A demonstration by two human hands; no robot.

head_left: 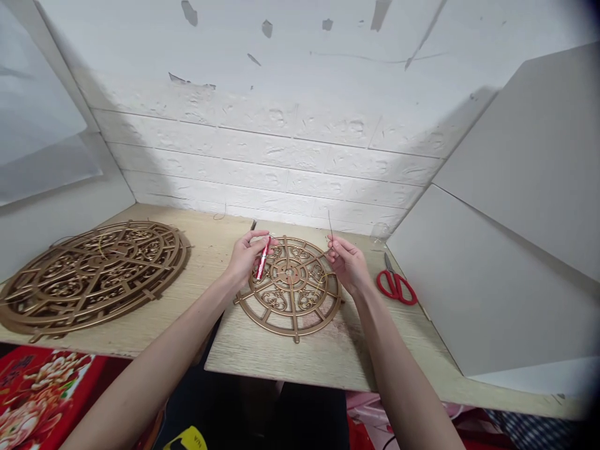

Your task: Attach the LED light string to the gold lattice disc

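Observation:
A round gold openwork disc lies flat on the wooden table in front of me. My left hand hovers over the disc's upper left rim, its fingers pinched round a thin red stick. My right hand is at the disc's upper right rim, pinching a thin dark wire that rises from its fingertips. A fine yellow thread lies across the disc's right side.
A stack of larger gold openwork discs lies at the left of the table. Red-handled scissors rest to the right of my right hand. White panels stand at left and right, a white brick-pattern wall behind. Red printed material sits below the table.

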